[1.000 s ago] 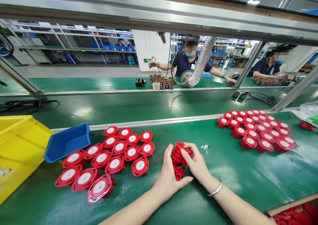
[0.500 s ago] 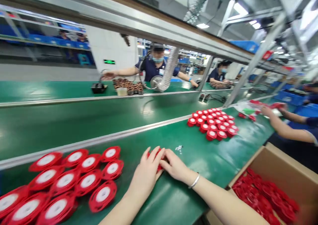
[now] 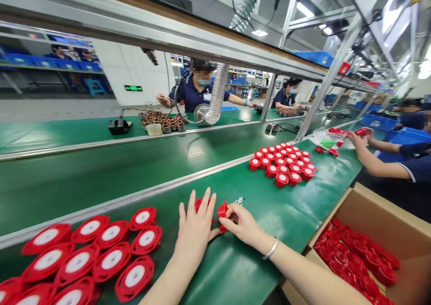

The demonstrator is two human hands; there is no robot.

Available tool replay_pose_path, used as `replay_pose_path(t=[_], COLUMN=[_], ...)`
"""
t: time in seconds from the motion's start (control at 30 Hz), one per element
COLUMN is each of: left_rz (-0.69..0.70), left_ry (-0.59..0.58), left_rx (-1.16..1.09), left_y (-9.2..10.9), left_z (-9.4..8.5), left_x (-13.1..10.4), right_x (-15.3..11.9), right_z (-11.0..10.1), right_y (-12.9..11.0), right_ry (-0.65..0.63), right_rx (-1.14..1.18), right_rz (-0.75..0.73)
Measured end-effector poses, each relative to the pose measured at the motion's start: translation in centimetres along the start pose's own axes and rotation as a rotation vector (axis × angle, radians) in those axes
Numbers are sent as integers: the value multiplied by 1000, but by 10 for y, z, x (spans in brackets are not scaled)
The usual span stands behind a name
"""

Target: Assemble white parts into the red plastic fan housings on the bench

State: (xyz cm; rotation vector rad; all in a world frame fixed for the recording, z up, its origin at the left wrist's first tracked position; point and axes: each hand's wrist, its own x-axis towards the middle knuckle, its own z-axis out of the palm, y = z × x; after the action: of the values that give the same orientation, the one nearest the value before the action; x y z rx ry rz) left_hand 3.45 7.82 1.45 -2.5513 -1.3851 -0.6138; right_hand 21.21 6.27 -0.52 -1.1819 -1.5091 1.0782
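Near the middle of the green work surface (image 3: 235,260), my left hand (image 3: 196,224) lies over a red part (image 3: 199,204) with its fingers spread; the part shows between and behind the fingers. My right hand (image 3: 240,224) pinches another red piece (image 3: 222,210) between thumb and fingers, just right of my left hand. Small white bits (image 3: 239,201) lie behind my right hand. Red round parts with white centres (image 3: 134,276) stand in rows to the left of my left hand.
More red and white parts (image 3: 283,163) are grouped ahead to the right. A cardboard box (image 3: 387,215) of red pieces stands at the lower right. Another person's hands (image 3: 360,141) work at the far right. Workers sit across the bench beneath a metal beam (image 3: 202,45).
My hands have moved apart. A red piece now shows in my right fingers, and my left fingers have spread. The camera view has shifted slightly.
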Motion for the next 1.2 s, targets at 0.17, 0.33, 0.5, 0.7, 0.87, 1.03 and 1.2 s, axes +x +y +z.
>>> replay_pose_path(t=[0.17, 0.33, 0.5, 0.7, 0.87, 1.03, 1.2], left_rz=[21, -497, -832, -800, -731, -632, -621], left_ry=[-34, -208, -307, -424, -373, -387, -412], left_rx=[-388, -1252, -1606, -1662, -1772, -1792, -1746], left_y=[30, 61, 62, 53, 51, 47, 43], left_z=[-35, -20, -10, -14, -7, -9, -18], left_x=[-38, -91, -92, -80, -83, -84, -76], right_x=[-44, -87, -74, -17, -5, -5, -5], right_z=[-10, 11, 0, -67, -74, -70, -70], right_y=[-16, -29, -35, 2, 14, 18, 23], right_ry=[21, -151, -241, 100, 11, -13, 1], right_rx=[-164, -260, -345, -768, -839, -908, -929], right_rz=[-50, -224, -222, -194, -268, -312, -333])
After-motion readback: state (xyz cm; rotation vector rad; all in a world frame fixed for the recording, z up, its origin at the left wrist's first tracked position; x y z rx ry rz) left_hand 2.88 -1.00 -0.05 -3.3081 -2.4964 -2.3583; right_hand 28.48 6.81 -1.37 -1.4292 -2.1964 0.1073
